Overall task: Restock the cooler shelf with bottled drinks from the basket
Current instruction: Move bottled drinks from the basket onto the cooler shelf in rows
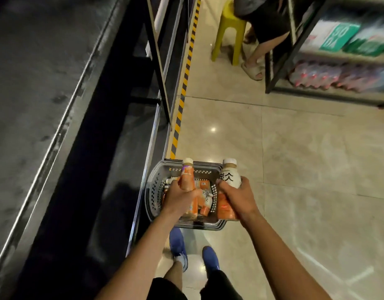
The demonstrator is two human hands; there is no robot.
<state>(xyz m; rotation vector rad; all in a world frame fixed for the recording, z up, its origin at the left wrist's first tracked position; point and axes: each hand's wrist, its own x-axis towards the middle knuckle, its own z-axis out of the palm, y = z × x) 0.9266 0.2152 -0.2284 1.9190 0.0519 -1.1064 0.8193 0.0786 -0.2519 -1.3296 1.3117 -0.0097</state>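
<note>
A grey plastic basket [153, 189] sits on the floor against the cooler's base, with several orange and white bottles inside. My left hand [180, 198] grips an orange bottle with a white cap [187, 176], and a second orange bottle [192, 210] sticks out below the hand. My right hand [236, 197] holds a white bottle with black lettering [229, 174] together with an orange bottle [224, 207]. Both hands are above the basket. The cooler [113, 126] runs along the left, its glass front dark.
A yellow-and-black hazard strip [184, 83] lines the floor beside the cooler. A person sits on a yellow stool [227, 31] ahead. A black metal rack [329, 61] with packaged goods and bottled water stands at the right. Pale floor tiles lie between.
</note>
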